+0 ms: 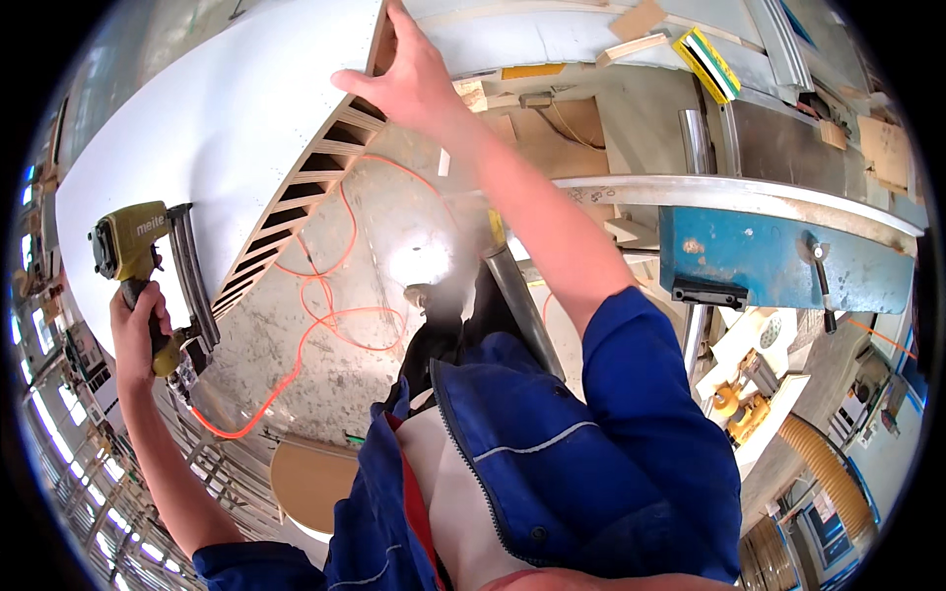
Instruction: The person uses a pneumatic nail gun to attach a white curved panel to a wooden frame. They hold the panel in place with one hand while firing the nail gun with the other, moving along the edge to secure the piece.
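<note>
The left hand had its grip closed round the nail gun — at the white panel's near end. The slatted edge ran diagonally away to the right hand — spread wide, touching its far end.

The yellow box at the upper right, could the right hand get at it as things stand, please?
Probably not without leaving the white panel, where the right hand rests; the yellow box lies well off to its right.
</note>
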A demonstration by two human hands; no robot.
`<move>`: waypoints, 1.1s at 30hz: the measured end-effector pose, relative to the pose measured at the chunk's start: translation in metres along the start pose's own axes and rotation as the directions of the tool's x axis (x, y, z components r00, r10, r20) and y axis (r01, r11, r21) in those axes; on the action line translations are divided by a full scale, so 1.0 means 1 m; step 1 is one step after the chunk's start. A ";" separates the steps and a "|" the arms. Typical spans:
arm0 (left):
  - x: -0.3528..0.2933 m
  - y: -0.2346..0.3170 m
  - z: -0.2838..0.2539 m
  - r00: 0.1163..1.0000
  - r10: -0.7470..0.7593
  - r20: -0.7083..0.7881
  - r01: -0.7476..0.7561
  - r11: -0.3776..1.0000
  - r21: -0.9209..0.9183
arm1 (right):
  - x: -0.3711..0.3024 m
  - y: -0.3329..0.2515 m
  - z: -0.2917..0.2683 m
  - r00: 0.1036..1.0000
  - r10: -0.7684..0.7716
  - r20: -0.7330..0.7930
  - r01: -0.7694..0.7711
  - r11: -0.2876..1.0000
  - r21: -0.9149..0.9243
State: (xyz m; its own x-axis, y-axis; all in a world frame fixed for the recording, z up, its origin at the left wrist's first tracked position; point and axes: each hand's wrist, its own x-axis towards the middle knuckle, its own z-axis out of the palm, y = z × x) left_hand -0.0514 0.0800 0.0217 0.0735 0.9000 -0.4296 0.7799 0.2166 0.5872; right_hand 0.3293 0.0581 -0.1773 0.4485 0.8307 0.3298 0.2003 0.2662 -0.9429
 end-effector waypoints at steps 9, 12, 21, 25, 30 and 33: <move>-0.001 -0.001 0.002 1.000 0.024 -0.019 -0.025 0.999 -0.038 | 0.018 -0.015 -0.020 0.853 0.435 0.288 -0.420 0.900 -0.115; 0.003 -0.006 -0.002 1.000 0.026 -0.015 -0.027 0.999 -0.040 | 0.046 0.025 -0.034 0.899 0.378 0.220 -0.387 0.922 -0.004; 0.003 -0.003 -0.001 1.000 0.023 -0.016 -0.024 0.999 -0.021 | 0.027 0.057 0.002 0.986 0.092 0.139 -0.135 0.931 0.339; 0.001 -0.006 -0.003 1.000 0.018 -0.017 -0.018 1.000 -0.024 | -0.013 0.077 -0.006 0.851 0.455 0.263 -0.526 0.739 0.422; 0.003 -0.002 0.001 1.000 0.025 -0.015 -0.026 0.999 -0.021 | -0.049 0.114 0.004 0.924 0.279 0.262 -0.340 0.913 0.227; 0.008 -0.012 -0.005 1.000 0.015 -0.007 -0.015 1.000 -0.017 | -0.058 0.096 0.010 0.939 0.295 0.176 -0.296 0.955 -0.025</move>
State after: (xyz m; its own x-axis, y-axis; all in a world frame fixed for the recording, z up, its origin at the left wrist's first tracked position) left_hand -0.0631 0.0867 0.0150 0.0806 0.9058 -0.4160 0.7678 0.2097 0.6054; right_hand 0.3138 0.0405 -0.2879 0.3269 0.9448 0.0229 0.0803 -0.0037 -0.9968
